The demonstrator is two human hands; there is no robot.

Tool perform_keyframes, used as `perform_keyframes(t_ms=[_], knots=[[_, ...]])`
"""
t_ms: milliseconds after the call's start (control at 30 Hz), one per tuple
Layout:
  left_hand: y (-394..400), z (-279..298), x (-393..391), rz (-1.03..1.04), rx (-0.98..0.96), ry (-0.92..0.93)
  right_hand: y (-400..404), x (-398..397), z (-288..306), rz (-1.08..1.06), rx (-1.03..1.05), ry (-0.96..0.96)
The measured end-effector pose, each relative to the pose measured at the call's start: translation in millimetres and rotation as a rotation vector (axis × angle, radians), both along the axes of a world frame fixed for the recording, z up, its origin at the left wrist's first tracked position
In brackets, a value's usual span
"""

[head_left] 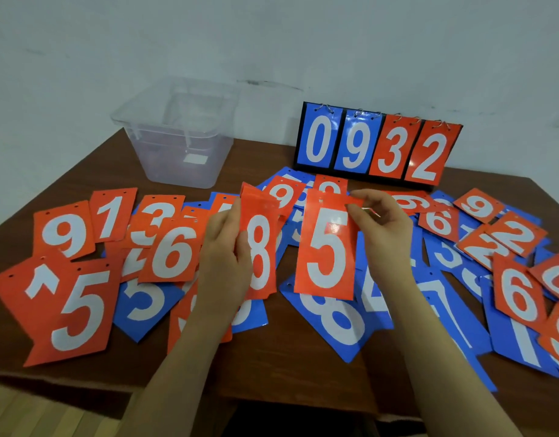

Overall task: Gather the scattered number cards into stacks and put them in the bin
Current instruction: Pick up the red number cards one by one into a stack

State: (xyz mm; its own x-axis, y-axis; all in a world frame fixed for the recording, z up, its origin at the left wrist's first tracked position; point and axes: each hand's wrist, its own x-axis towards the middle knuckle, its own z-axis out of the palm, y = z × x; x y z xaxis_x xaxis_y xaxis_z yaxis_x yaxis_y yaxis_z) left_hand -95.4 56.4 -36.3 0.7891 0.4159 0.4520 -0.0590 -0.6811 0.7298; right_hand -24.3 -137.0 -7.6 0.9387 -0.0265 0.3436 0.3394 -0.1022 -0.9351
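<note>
Nearest, the left hand (223, 247) grips a small stack of red cards, an 8 card (260, 247) on top, fingers curled round its left edge. At its 3 o'clock, the right hand (382, 228) pinches the top corner of a red 5 card (330, 244). Red and blue cards (82, 307) lie scattered over the brown table (287, 367). At 11 o'clock stands the clear bin (177, 137); at 1 o'clock, a scoreboard (379, 146) reading 0932.

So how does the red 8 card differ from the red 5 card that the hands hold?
The red 8 card is in the left hand, gripped along its side; the red 5 card hangs from the right hand, pinched at its top corner. The 8 fronts a small stack; the 5 looks single. Both are red, upright, white-numbered.
</note>
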Motion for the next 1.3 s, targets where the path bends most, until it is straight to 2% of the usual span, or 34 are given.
perform_keyframes(t_ms=[167, 300, 567, 767, 933, 1000, 1133, 1200, 1300], knots=[[-7.7, 6.7, -11.0, -0.099, -0.19, 0.014, 34.1, -16.8, -4.0, 0.005, -0.052, 0.006], [-2.8, 6.3, -22.7, -0.081, -0.227, 0.04, 68.4, -26.8, -18.8, -0.008, -0.186, -0.02], [42.2, -0.2, -54.3, 0.088, -0.223, 0.086, 103.7, -33.8, -29.8, 0.114, -0.261, -0.052], [71.0, -8.3, -69.6, 0.167, -0.165, 0.068, 98.0, -20.3, -56.1, 0.038, -0.893, 0.174], [76.3, -11.6, -71.7, 0.16, -0.181, 0.069, 109.4, -7.6, -58.2, 0.055, -1.068, 0.245], [76.5, -11.9, -71.8, 0.166, -0.184, 0.067, 111.2, -6.0, -58.6, 0.082, -1.104, 0.245], [79.7, -12.2, -71.4, 0.182, -0.209, 0.07, 107.8, -17.7, -60.2, 0.091, -1.035, 0.105], [78.4, -12.1, -69.7, 0.186, -0.211, 0.07, 107.7, -21.6, -60.0, 0.103, -0.995, 0.135], [77.0, -13.7, -68.5, 0.187, -0.206, 0.079, 111.9, -23.4, -57.5, 0.157, -1.048, 0.197]])
